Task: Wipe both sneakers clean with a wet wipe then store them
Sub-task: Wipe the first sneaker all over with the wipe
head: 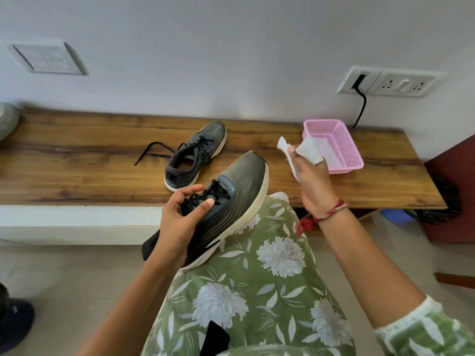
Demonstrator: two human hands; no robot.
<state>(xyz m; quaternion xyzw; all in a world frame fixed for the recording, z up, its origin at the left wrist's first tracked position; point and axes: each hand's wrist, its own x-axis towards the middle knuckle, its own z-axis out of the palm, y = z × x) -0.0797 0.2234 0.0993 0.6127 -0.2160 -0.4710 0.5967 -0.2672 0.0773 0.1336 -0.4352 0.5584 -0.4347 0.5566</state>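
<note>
**Grey-green sneaker being held on the lap, wipe raised beside it**

Left hand (180, 217) is gripping the near sneaker (241, 183) round the collar and lace area, thumb pressing on the black laces, fingers curling over the tongue. Sneaker is tilting toe-up and away from the person. Its white sole is resting on the green floral garment (257, 278) covering the lap, and the toe is reaching over the front edge of the wooden bench (77, 155).

Right hand (312, 181) is holding up a white wet wipe (307, 150), fingers curled with the wipe wrapped over the fingertips and one flap hanging on the thumb side. Wipe is sitting just right of the sneaker's toe, not touching it. A red thread bracelet (331, 210) is sitting on that wrist.

Second sneaker (198, 152) is standing upright on the bench top, toe towards the wall and heel towards the person, with a loose black lace (154, 150) trailing out to its left.

Pink perforated basket (345, 140) is sitting on the bench right of both sneakers, directly behind the right hand. Something white is showing inside it; cannot tell if it is part of the held wipe.

A black cable (361, 109) is hanging from the white wall socket plate (390, 82) above the basket.
</note>
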